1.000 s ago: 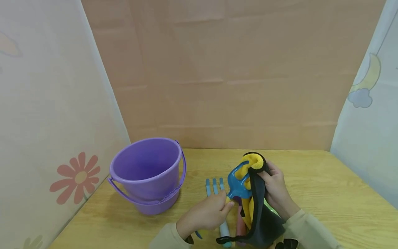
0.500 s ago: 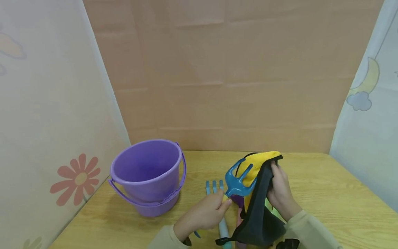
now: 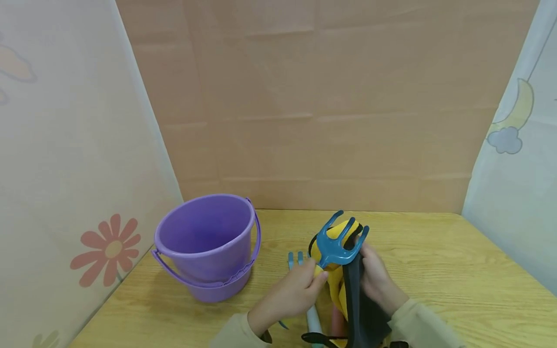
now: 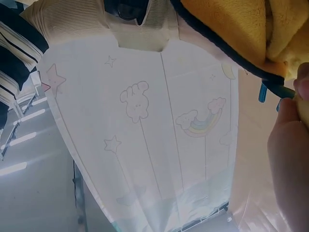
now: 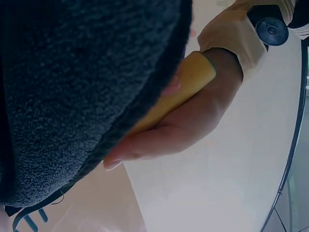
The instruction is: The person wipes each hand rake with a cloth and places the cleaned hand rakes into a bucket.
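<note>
Blue plastic, three tines, yellow handle: that's the hand fork [image 3: 332, 250] the left hand [image 3: 296, 292] has up in the air, fingers wrapped round the handle with the thumb laid along it. The tines point up and away from the person, angled a bit to the right, right in front of the folded cloth [image 3: 372, 321]. Can't tell if fork and cloth are actually touching. The cloth is yellow and fuzzy on one side, dark grey on the other, with a black edge. The right hand [image 3: 376, 278] is gripping it near the top, but most of those fingers are tucked behind the fabric, so no clue how each one sits. The right wrist view is mostly fuzzy dark cloth, with the handle end poking out past the left fingers. Down on the wood-look table [image 3: 457, 270], a light blue rake [image 3: 314, 321] lies beside the left hand, with a pinkish-red handle [image 3: 337, 321] next to it, partly covered by the cloth. Off to the left stands a purple bucket [image 3: 196, 268], upright, its handle hanging down the front. Behind everything there's a creased brown backdrop [image 3: 339, 121], plus a red flower [image 3: 104, 249] printed on the left-hand sheet.
</note>
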A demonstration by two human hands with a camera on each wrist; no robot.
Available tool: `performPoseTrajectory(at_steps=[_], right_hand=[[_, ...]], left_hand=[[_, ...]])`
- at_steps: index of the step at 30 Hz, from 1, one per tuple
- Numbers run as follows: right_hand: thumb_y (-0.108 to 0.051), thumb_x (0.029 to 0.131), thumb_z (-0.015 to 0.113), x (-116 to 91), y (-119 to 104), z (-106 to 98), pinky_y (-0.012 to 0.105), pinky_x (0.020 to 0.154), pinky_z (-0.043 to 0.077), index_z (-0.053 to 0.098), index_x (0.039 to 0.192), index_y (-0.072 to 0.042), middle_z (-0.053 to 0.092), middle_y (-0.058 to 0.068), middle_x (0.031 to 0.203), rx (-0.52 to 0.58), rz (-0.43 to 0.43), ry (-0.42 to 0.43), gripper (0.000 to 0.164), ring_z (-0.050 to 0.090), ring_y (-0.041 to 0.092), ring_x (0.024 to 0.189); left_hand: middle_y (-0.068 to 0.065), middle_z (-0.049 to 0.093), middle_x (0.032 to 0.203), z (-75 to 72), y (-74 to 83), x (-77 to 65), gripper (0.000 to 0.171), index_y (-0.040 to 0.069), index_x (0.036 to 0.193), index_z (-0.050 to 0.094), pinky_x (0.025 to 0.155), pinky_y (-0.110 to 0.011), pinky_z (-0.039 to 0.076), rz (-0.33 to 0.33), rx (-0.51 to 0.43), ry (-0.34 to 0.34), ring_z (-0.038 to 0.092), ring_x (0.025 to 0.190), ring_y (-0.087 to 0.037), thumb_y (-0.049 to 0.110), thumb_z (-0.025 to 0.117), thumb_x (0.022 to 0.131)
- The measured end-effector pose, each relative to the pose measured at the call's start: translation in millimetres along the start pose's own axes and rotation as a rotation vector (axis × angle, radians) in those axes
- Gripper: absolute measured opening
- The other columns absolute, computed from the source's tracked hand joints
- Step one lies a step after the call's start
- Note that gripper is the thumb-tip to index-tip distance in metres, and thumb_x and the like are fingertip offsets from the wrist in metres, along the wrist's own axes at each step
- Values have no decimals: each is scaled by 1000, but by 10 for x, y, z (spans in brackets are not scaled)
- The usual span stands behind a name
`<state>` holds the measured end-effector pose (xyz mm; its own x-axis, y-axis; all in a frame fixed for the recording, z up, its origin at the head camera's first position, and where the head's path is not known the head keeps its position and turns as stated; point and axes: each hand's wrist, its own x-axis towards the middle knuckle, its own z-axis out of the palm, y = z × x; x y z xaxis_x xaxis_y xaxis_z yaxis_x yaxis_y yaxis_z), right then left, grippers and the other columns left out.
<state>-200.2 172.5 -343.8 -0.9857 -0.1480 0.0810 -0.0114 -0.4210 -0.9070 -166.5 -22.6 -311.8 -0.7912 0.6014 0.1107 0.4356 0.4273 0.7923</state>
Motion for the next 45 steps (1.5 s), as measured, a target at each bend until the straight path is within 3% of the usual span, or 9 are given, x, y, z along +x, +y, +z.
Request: performPoseTrajectory(at_steps=[6,8,12,15,21,25,36,41,45], right_hand=[[-32,101,30,-25,17,25,19,68,45,61,84,-19,62,-10,74,85,39,-41,38,57,2,72],[-33,101,29,-34,11,19,19,70,45,59,86,-17,63,-8,76,170,46,-70,37,58,3,73],[-30,102,25,-48,-8,-15,20,70,46,59,91,-11,63,-2,80,379,31,-212,40,60,6,76],[-28,102,23,-54,-26,-29,20,73,46,58,97,-13,60,-1,85,435,8,-250,38,59,6,82],[-28,101,29,-57,-80,-23,17,78,45,55,95,-12,57,-3,88,378,-34,-92,31,56,2,87],[-29,100,34,-65,-110,-26,17,81,45,56,95,-11,55,-4,89,346,-62,-44,29,55,2,88],[-23,102,29,-62,-121,-44,20,80,46,57,100,-10,56,-1,95,323,-234,-62,30,56,7,88],[-16,102,26,-50,-146,-55,21,78,46,57,98,-6,57,0,94,319,-298,-102,33,56,9,86],[-16,102,28,-52,-140,-60,20,76,46,59,96,-7,57,-1,93,254,-318,-73,32,56,8,85]], left_hand=[[4,34,60,46,-31,27,24,8,82,40,41,-20,24,-9,-56,-36,29,44,-7,23,38,100],[4,34,58,56,-35,27,24,8,81,40,41,-20,24,-7,-55,-29,29,43,-7,23,39,100],[4,32,57,62,-33,22,25,8,79,39,41,-19,23,1,-27,-14,27,42,-6,23,40,99],[4,31,57,60,-34,19,26,8,79,39,42,-20,23,8,2,-13,27,43,-6,23,40,99],[4,31,59,61,-29,-5,25,8,80,40,42,-20,23,-13,23,-27,28,44,-7,24,40,99],[4,32,59,68,-12,-25,24,8,81,40,42,-20,23,-41,17,-32,29,45,-8,24,42,99],[3,32,61,56,-72,-49,22,8,82,39,45,-19,25,-33,63,-78,29,46,-8,21,40,99],[3,34,60,30,-116,-51,18,4,90,42,44,-19,26,-44,45,-114,31,44,-7,20,40,99],[4,35,57,6,-129,-60,19,1,99,44,43,-19,28,-57,50,-123,32,41,-7,20,41,99]])
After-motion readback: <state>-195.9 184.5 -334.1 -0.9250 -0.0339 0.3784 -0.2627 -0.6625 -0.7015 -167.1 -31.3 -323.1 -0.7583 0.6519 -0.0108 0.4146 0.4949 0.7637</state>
